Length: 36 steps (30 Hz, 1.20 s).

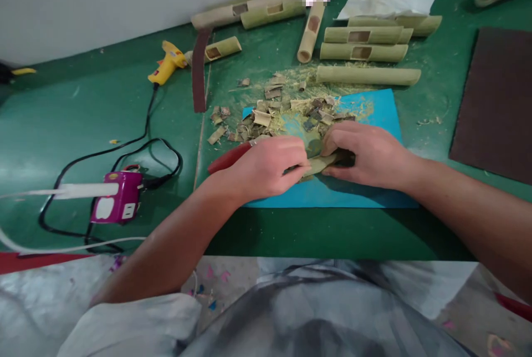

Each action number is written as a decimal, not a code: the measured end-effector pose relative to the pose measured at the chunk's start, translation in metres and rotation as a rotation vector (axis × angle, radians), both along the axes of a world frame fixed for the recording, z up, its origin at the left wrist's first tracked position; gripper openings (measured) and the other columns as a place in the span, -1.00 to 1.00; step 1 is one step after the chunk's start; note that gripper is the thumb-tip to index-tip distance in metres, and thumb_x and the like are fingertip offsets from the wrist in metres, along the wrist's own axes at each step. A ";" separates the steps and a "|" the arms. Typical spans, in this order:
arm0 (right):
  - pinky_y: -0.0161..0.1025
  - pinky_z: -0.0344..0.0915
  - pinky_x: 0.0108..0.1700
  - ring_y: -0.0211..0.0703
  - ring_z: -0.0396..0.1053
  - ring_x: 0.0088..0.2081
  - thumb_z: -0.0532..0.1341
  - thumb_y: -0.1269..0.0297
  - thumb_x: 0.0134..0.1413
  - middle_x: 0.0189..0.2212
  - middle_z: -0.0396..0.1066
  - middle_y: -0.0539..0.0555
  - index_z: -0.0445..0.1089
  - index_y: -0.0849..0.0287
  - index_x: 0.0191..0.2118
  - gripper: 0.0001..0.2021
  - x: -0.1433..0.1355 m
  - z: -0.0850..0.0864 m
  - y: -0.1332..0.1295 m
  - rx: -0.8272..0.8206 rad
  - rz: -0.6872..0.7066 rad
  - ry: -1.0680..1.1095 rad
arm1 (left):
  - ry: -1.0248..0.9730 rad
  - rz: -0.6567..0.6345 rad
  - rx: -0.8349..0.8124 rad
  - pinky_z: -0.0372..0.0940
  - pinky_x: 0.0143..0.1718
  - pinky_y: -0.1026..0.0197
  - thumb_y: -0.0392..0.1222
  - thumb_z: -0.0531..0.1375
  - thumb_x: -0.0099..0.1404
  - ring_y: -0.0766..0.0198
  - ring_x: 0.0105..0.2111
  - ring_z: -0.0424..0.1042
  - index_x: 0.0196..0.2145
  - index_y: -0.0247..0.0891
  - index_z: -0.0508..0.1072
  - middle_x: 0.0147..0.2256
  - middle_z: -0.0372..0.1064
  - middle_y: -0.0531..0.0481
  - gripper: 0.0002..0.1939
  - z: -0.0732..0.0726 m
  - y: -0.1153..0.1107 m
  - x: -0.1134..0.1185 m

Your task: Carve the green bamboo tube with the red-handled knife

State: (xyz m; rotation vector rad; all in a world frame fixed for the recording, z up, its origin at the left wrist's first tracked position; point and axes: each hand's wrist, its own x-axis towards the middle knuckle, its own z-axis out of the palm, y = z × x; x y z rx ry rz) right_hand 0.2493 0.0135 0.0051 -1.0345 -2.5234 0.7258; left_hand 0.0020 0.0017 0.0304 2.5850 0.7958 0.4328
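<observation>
My left hand (272,166) and my right hand (366,154) pinch a short pale-green bamboo piece (320,165) between them, low over the blue sheet (374,196). The fingers of both hands are closed on it, the left at its near end and the right at its far end. Beside my left hand lies a red-handled tool (229,159), partly hidden by that hand. Just beyond my hands, bamboo chips (261,118) and sawdust are heaped on the sheet and the green table (257,235).
Bamboo tubes (368,75) with cut openings lie at the back. A yellow glue gun (168,63), a brown strip (199,77) and a purple power adapter (120,196) with loose cables are at left. A dark brown sheet (496,105) lies at right.
</observation>
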 end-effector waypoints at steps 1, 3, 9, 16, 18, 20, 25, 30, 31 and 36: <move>-0.14 0.22 -0.20 0.00 0.36 -0.14 0.30 0.17 0.07 -0.23 0.43 0.12 0.34 0.09 -0.29 -0.83 0.000 0.000 0.000 0.002 -0.001 -0.001 | -0.003 -0.001 -0.003 0.26 -0.27 0.23 -0.26 0.13 0.43 0.27 -0.34 0.40 -0.40 -0.28 0.48 -0.39 0.42 -0.03 -0.76 0.000 0.000 0.000; -0.15 0.22 -0.21 -0.01 0.36 -0.16 0.31 0.16 0.07 -0.24 0.42 0.11 0.34 0.09 -0.29 -0.82 0.000 0.000 0.000 -0.003 0.002 -0.002 | -0.004 0.000 -0.010 0.27 -0.27 0.23 -0.27 0.13 0.43 0.27 -0.35 0.40 -0.40 -0.28 0.48 -0.40 0.42 -0.02 -0.77 0.000 0.000 0.000; -0.18 0.19 -0.23 -0.05 0.34 -0.19 0.32 0.18 0.04 -0.27 0.41 0.08 0.35 0.09 -0.30 -0.83 -0.001 -0.002 0.001 0.003 0.015 0.022 | 0.000 -0.008 0.042 0.27 -0.28 0.23 -0.25 0.13 0.43 0.26 -0.35 0.41 -0.38 -0.28 0.49 -0.40 0.44 -0.02 -0.77 0.000 0.001 0.000; -0.18 0.17 -0.23 -0.05 0.34 -0.19 0.33 0.18 0.02 -0.29 0.41 0.07 0.35 0.09 -0.32 -0.82 -0.001 0.000 0.002 -0.015 0.019 0.021 | 0.033 -0.025 0.041 0.26 -0.30 0.23 -0.25 0.13 0.43 0.26 -0.36 0.40 -0.39 -0.28 0.49 -0.40 0.43 -0.02 -0.77 0.001 0.002 0.001; -0.17 0.18 -0.23 -0.04 0.34 -0.19 0.32 0.16 0.03 -0.29 0.41 0.07 0.35 0.09 -0.32 -0.82 -0.001 0.000 0.003 -0.014 0.016 0.016 | 0.021 -0.016 0.037 0.26 -0.29 0.24 -0.25 0.12 0.44 0.27 -0.36 0.40 -0.39 -0.28 0.49 -0.40 0.43 -0.02 -0.76 0.001 0.002 0.001; -0.16 0.19 -0.23 -0.03 0.35 -0.18 0.32 0.14 0.04 -0.28 0.42 0.08 0.34 0.08 -0.32 -0.81 -0.001 0.001 0.004 -0.026 0.007 0.006 | 0.028 -0.017 0.022 0.26 -0.29 0.23 -0.25 0.12 0.44 0.27 -0.36 0.39 -0.39 -0.28 0.49 -0.41 0.42 -0.01 -0.76 0.001 0.002 0.000; -0.13 0.22 -0.22 0.00 0.37 -0.16 0.32 0.14 0.04 -0.25 0.43 0.09 0.34 0.08 -0.31 -0.81 -0.001 0.001 0.004 -0.031 0.018 -0.004 | 0.057 -0.011 0.030 0.26 -0.28 0.23 -0.25 0.12 0.44 0.26 -0.34 0.39 -0.38 -0.27 0.49 -0.39 0.43 -0.02 -0.76 0.002 0.000 -0.002; -0.13 0.23 -0.23 0.00 0.38 -0.17 0.32 0.13 0.04 -0.25 0.44 0.10 0.34 0.07 -0.32 -0.81 -0.001 0.001 0.003 -0.024 0.004 -0.007 | 0.022 -0.015 -0.014 0.24 -0.31 0.24 -0.25 0.12 0.44 0.28 -0.37 0.38 -0.39 -0.26 0.47 -0.42 0.41 0.00 -0.76 0.003 0.000 0.000; -0.13 0.23 -0.23 0.00 0.38 -0.17 0.32 0.13 0.04 -0.25 0.45 0.10 0.35 0.07 -0.32 -0.81 -0.001 0.001 0.003 -0.024 0.010 -0.004 | 0.011 -0.005 -0.022 0.24 -0.31 0.24 -0.25 0.12 0.43 0.28 -0.37 0.38 -0.40 -0.27 0.47 -0.41 0.41 0.00 -0.77 0.003 0.000 0.000; -0.11 0.27 -0.17 0.01 0.40 -0.13 0.32 0.13 0.07 -0.23 0.46 0.10 0.35 0.06 -0.31 -0.82 0.000 0.000 0.003 -0.032 0.019 0.020 | 0.021 0.009 -0.027 0.20 -0.34 0.25 -0.29 0.13 0.41 0.30 -0.41 0.34 -0.42 -0.29 0.47 -0.44 0.37 0.02 -0.76 0.004 0.001 0.000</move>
